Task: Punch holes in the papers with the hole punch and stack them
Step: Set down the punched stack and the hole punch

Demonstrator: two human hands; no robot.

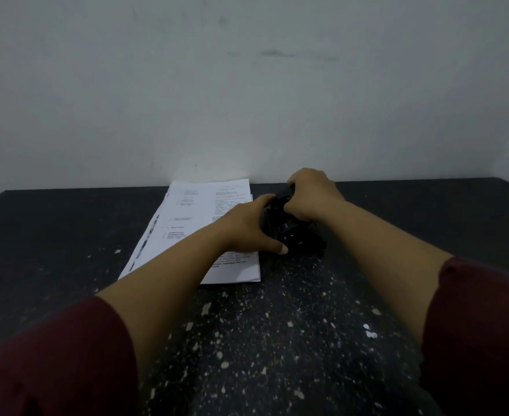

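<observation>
A stack of white printed papers (pixel 193 223) lies on the dark speckled table (pixel 277 340), its far edge against the wall. At the stack's right edge sits a black hole punch (pixel 292 235). My left hand (pixel 247 229) grips the punch's left side, thumb at its near corner, with the wrist lying over the papers. My right hand (pixel 310 196) is closed over the top of the punch from the far right. Whether a sheet is inside the punch's slot is hidden by my hands.
A pale wall (pixel 247 85) rises right behind the table. Small white paper bits (pixel 369 330) lie on the table near my right forearm. The table's dark surface stretches left and right of the papers.
</observation>
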